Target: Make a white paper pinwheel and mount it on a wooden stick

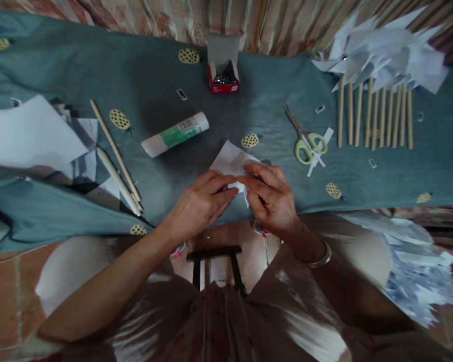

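A white sheet of paper [229, 158] lies at the table's near edge, one corner pointing away from me. My left hand [207, 198] pinches its near edge from the left, fingers bent. From the right, my right hand [270, 193] grips the same paper, its fingertips almost meeting those of the left. A small paper flap shows between the two hands; the fingers hide the rest. Beyond the paper lies a glue stick [179, 131] with a green label. To the right are scissors [305, 143] with light green handles, resting over thin paper strips [319, 156].
Paper pinwheels [385, 55] on wooden sticks lie at the back right. An open red box [224, 86] of small shiny metal pieces stands at the back. White paper sheets [30, 133] and loose sticks [115, 146] are on the left. Paper scraps [419, 276] are heaped at lower right.
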`<state>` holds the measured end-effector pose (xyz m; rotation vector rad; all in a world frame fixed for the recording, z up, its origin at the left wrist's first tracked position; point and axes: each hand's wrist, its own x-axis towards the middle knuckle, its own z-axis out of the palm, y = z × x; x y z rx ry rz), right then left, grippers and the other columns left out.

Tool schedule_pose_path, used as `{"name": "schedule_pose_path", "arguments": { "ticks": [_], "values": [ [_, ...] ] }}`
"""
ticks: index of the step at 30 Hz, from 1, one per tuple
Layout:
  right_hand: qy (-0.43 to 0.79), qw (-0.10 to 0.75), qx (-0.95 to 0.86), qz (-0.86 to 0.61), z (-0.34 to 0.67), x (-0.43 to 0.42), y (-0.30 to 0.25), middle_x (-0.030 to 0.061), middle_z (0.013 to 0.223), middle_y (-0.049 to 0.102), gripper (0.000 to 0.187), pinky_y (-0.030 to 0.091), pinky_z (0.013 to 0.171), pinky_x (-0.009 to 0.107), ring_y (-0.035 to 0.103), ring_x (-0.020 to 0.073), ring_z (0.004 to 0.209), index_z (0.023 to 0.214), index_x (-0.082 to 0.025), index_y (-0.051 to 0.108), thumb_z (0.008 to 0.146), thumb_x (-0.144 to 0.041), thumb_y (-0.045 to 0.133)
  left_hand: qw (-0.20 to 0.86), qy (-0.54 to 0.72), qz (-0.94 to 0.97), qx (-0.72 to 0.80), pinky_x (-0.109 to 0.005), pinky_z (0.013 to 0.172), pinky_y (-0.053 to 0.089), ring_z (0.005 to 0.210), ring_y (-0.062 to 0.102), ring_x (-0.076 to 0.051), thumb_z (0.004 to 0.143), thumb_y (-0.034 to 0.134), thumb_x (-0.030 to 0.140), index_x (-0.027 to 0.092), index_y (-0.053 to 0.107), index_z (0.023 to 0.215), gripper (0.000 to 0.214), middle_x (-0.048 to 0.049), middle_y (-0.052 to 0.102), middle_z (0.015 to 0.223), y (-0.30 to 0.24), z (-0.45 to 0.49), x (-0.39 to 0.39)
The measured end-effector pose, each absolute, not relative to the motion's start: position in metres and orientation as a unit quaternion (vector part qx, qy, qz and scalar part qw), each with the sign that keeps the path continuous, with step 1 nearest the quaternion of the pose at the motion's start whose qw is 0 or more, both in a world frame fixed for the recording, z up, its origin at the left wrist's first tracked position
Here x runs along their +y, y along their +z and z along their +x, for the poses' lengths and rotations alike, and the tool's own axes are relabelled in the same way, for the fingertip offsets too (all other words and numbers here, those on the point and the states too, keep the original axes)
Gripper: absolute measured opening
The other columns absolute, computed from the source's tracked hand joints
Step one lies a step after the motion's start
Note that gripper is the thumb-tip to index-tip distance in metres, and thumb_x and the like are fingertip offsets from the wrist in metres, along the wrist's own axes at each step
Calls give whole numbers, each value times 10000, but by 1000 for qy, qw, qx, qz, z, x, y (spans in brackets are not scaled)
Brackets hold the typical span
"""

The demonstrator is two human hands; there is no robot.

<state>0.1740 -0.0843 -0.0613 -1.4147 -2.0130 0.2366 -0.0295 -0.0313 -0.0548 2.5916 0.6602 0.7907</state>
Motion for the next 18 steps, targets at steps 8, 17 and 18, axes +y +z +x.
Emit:
{"name": "schedule_pose_path", "arguments": {
  "ticks": [8,17,18],
  "values": [
    [37,301,-785,-540,172,-85,-65,81,1274,676,299,566,966,426,619,243,1104,1165,-256,724,962,-171,521,181,283,912,234,-344,817,597,950,644,-195,994,558,165,115,722,1047,180,-123,730,1090,-55,-29,-31],
    [103,328,-742,-575,177,-84,-57,55,1264,691,332,522,1031,498,640,259,1132,1167,-289,711,955,-171,484,180,292,908,240,-352,831,599,955,649,-196,995,560,173,122,719,1023,169,-119,721,1049,-57,-31,-33],
    [117,325,-737,-581,178,-84,-56,47,1266,689,340,515,1039,504,638,264,1141,1170,-309,711,953,-176,485,183,289,908,241,-355,837,599,964,649,-195,998,555,175,130,716,1033,171,-115,720,1058,-57,-31,-33]
  ]
}}
